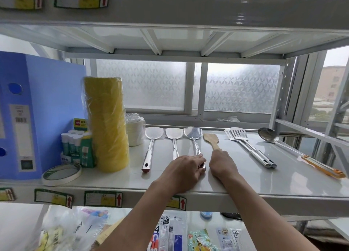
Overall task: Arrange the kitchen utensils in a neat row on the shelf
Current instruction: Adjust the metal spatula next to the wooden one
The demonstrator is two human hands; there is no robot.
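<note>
Three steel spatulas lie side by side on the white shelf [283,179], heads toward the window: a first spatula [151,146], a second spatula [174,141] and a third spatula [194,139]. My left hand [186,170] covers the handle ends of the second and third, fingers closed on the third's handle. Right of them lies a wooden spatula [211,140]; my right hand [222,164] is closed over its handle. Further right, two slotted turners [247,146] lie stacked at an angle, and a ladle [279,140] with an orange handle lies slanted.
At the left of the shelf stand a blue file box [37,114], glue sticks [75,146], a tall yellow tape stack [106,124], white tape rolls [135,131] and a flat tape roll [61,174]. An upper shelf [170,8] hangs overhead. Packets fill the lower shelf.
</note>
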